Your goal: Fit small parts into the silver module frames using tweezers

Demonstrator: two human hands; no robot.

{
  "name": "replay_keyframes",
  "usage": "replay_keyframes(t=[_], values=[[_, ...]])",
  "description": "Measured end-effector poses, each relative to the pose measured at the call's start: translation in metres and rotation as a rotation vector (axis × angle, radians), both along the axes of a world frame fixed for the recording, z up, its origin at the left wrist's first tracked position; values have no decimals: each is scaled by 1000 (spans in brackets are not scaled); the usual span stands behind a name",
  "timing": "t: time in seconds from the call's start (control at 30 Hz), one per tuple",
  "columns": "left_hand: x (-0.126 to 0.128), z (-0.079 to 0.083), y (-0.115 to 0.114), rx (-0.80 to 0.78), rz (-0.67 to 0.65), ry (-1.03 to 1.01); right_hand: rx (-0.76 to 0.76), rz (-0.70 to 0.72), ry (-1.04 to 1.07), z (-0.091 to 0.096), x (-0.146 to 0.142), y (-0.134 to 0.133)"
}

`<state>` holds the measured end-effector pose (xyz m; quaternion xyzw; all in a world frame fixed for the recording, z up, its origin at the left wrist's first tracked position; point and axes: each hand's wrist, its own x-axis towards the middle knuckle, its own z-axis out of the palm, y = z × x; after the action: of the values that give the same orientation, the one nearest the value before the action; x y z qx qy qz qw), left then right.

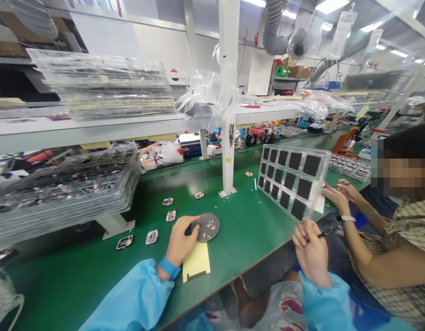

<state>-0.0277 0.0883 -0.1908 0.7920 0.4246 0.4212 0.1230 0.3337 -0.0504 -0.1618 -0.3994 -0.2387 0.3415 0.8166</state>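
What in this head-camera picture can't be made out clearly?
All in the head view:
Pale bits in the round dish: too small to identify.
Dish's left rim: covered by the left hand, so grip unclear.
Dark tool: one end hidden by the right hand.
Lower tray stack: cut off by the left edge.
Co-worker's held item: too small and blurred.

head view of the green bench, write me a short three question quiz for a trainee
1. Which hand of the camera wearer is at the round, dark-grey dish?
2. True or false: the clear, rectangular plastic tray with black squares is tilted up, not lying flat.
3. Where are the small, pale, scattered pieces? a) on the tray b) in the dish c) in a glass jar

Key: 1. left hand; 2. true; 3. b
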Motion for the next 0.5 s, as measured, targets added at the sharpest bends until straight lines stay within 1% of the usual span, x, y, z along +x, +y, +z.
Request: replay_keyframes(t=[0.1, 0.17, 0.23, 0.3, 0.37, 0.43, 0.5], values=[[1, -2, -1, -33, -5, 7, -49, 39, 3, -6, -9, 34], [0, -1, -2, -43, 6, 1, -65, 5, -1, -11, -14, 51], [-3, 0, -2, -43, 17, -7, -67, -66, -8, -16, -16, 58], [-5, 1, -1, -37, 23, -14, -56, -129, -21, -18, -15, 56], [-6, 0, 0, -37, 20, -13, -41, -161, -33, -16, -12, 46], [-5, -2, 0, -40, 13, -7, -25, -170, -41, -11, -8, 29], [-3, -3, 0, -36, 3, 7, -3, -153, -52, -6, -4, 6]])
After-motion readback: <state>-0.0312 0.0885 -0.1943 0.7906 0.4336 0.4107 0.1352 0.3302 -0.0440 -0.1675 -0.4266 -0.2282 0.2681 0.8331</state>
